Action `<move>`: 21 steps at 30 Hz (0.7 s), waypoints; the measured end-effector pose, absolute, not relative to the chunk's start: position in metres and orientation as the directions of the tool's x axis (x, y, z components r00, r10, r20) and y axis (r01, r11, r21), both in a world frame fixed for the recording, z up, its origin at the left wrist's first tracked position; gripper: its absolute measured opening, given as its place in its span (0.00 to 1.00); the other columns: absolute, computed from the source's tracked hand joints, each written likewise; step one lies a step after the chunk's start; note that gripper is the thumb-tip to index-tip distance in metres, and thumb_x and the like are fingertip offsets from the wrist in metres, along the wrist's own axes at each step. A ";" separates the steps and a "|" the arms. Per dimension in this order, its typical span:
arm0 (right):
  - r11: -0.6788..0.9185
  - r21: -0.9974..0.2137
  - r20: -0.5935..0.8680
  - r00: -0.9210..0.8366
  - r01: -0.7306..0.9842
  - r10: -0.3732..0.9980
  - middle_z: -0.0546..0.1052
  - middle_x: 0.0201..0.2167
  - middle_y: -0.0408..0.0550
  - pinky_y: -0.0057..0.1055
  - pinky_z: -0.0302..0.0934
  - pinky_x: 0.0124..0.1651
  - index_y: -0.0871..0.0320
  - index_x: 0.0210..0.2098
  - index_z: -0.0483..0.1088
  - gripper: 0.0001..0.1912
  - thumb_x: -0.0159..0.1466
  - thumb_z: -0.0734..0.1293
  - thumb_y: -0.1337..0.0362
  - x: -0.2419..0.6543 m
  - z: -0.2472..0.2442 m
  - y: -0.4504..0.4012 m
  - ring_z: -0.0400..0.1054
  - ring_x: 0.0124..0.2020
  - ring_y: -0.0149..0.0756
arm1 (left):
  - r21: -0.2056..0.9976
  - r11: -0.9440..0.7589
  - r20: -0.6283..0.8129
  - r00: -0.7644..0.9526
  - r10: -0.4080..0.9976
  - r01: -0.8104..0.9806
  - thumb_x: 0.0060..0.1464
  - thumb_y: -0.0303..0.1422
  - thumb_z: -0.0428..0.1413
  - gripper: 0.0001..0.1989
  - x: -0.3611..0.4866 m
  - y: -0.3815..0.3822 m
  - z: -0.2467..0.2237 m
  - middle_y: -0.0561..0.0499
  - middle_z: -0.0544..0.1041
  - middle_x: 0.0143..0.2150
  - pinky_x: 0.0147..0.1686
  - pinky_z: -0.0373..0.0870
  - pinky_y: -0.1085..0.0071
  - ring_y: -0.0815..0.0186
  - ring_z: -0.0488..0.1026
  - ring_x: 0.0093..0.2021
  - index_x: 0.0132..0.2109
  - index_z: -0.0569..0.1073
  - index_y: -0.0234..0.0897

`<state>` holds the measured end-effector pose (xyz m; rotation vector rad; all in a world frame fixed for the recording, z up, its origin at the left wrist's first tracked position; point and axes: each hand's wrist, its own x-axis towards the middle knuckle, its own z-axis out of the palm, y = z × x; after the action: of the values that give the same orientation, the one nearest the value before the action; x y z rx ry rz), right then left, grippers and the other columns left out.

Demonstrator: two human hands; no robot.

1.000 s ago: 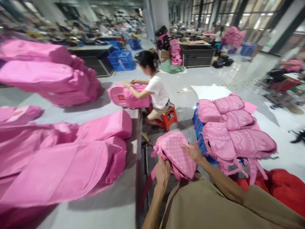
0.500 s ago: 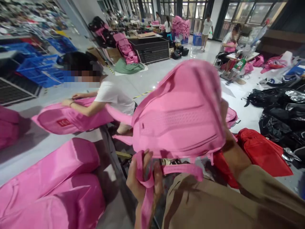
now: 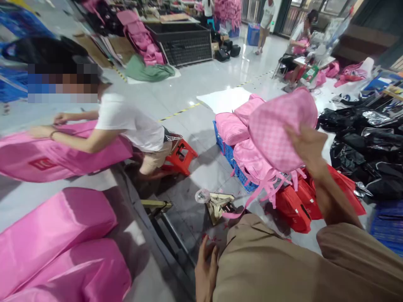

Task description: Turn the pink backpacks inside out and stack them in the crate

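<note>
My right hand [image 3: 307, 144] reaches out to the right, closed on a pink backpack [image 3: 267, 130] with a pale checked panel facing me. This backpack is tilted above other pink backpacks [image 3: 231, 128] in a blue crate [image 3: 231, 157]. Pink straps [image 3: 256, 197] trail below it, one running toward my lap. My left hand [image 3: 206, 266] is low beside my leg, fingers slightly apart, holding nothing. Motion blurs my right fingertips a little.
At left, a worker [image 3: 126, 121] leans over a long pink bag [image 3: 78, 161] on the table [image 3: 151, 260]. More pink bags [image 3: 63, 235] lie nearer. Red bags [image 3: 291, 209] and black bags [image 3: 349, 147] are on the floor at right. A red stool [image 3: 182, 157] stands behind the worker.
The backpack has moved from in front of me to the right, over the crate, and turned to its checked side. My left hand has let go of its strap and dropped lower.
</note>
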<state>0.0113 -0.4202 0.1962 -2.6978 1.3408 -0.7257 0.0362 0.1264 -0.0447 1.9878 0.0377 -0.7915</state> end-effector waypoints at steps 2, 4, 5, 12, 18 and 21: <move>-0.611 -0.113 0.177 0.589 -0.784 -0.788 0.84 0.53 0.69 0.40 0.60 0.57 0.74 0.63 0.76 0.49 0.82 0.52 0.31 0.035 0.134 -0.419 0.77 0.57 0.48 | 0.761 -0.567 -0.541 0.790 -0.287 0.316 0.59 0.72 0.56 0.54 0.037 0.121 -0.045 0.34 0.88 0.62 0.68 0.80 0.48 0.42 0.84 0.68 0.76 0.71 0.36; -0.624 -0.068 -0.011 0.626 -0.778 -0.779 0.85 0.52 0.67 0.38 0.62 0.55 0.70 0.64 0.77 0.33 0.86 0.60 0.44 0.051 0.069 -0.410 0.80 0.53 0.47 | 0.756 -0.584 -0.534 0.795 -0.289 0.295 0.59 0.72 0.55 0.52 0.040 0.118 -0.044 0.34 0.88 0.62 0.67 0.81 0.48 0.42 0.84 0.66 0.73 0.74 0.36; -0.631 -0.055 -0.107 0.633 -0.773 -0.766 0.85 0.50 0.67 0.37 0.63 0.52 0.70 0.60 0.79 0.26 0.85 0.65 0.50 0.056 0.039 -0.403 0.81 0.50 0.47 | 0.754 -0.592 -0.529 0.798 -0.289 0.285 0.60 0.71 0.55 0.50 0.042 0.118 -0.044 0.35 0.88 0.61 0.67 0.81 0.49 0.43 0.85 0.66 0.73 0.75 0.37; -0.661 0.001 -0.360 0.616 -0.751 -0.701 0.77 0.65 0.73 0.38 0.68 0.55 0.68 0.68 0.71 0.20 0.85 0.62 0.61 0.042 -0.092 -0.367 0.74 0.64 0.53 | 0.741 -0.604 -0.529 0.808 -0.258 0.293 0.67 0.58 0.53 0.38 0.027 0.142 -0.047 0.38 0.88 0.62 0.65 0.82 0.54 0.47 0.85 0.66 0.72 0.75 0.39; -0.663 0.008 -0.331 0.624 -0.749 -0.709 0.77 0.66 0.70 0.38 0.67 0.60 0.66 0.69 0.69 0.23 0.84 0.62 0.56 0.049 -0.085 -0.387 0.73 0.66 0.53 | 0.728 -0.591 -0.551 0.810 -0.203 0.347 0.63 0.60 0.55 0.37 0.008 0.145 -0.060 0.39 0.89 0.62 0.64 0.83 0.55 0.45 0.86 0.65 0.66 0.81 0.41; -0.727 -0.040 -0.279 0.706 -0.686 -0.651 0.78 0.65 0.71 0.44 0.68 0.65 0.65 0.65 0.74 0.21 0.81 0.59 0.61 0.051 -0.068 -0.371 0.74 0.65 0.54 | 0.760 -0.555 -0.527 0.820 -0.225 0.337 0.67 0.54 0.52 0.32 -0.004 0.142 -0.062 0.40 0.89 0.60 0.63 0.83 0.59 0.49 0.87 0.63 0.66 0.81 0.42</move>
<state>0.0512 -0.3708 -0.0677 -2.7701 1.0920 0.3727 -0.0044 0.1419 -0.0617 2.0333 0.0826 -0.7309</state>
